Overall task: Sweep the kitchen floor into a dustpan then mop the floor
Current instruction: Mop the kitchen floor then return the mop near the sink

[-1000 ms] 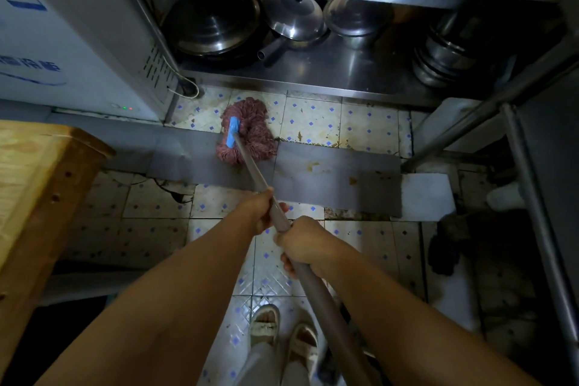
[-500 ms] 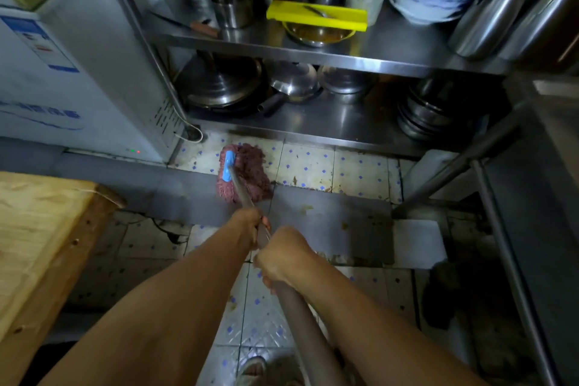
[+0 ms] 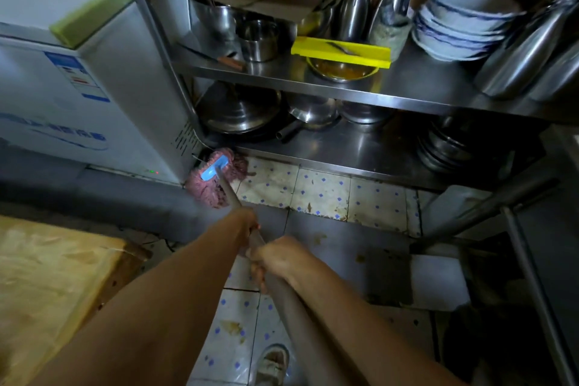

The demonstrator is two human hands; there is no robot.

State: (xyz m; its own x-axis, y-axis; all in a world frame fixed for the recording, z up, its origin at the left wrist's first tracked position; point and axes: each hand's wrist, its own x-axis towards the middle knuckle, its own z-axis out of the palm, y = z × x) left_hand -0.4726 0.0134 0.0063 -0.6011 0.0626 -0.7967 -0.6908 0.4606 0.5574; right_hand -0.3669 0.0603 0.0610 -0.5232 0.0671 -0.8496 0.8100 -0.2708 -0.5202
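Observation:
A mop with a pink string head (image 3: pixel 216 185) and a blue clamp lies on the tiled floor (image 3: pixel 319 197), pushed into the corner between the white freezer and the steel shelf leg. Its grey handle (image 3: pixel 228 194) runs back toward me. My left hand (image 3: pixel 247 224) grips the handle farther up, nearer the head. My right hand (image 3: pixel 279 257) grips it just behind the left. No dustpan is in view.
A white chest freezer (image 3: pixel 94 97) stands at left on a grey step (image 3: pixel 94 197). A steel shelf unit (image 3: pixel 360 153) with pots, bowls and bottles fills the back. A wooden table (image 3: pixel 53 285) is at near left. Metal frame legs (image 3: pixel 529 285) stand right. My shoe (image 3: pixel 272 363) is below.
The mop head has slid left and away, from the open tiles into the corner by the freezer. Both hands followed it forward, and my view has tilted up.

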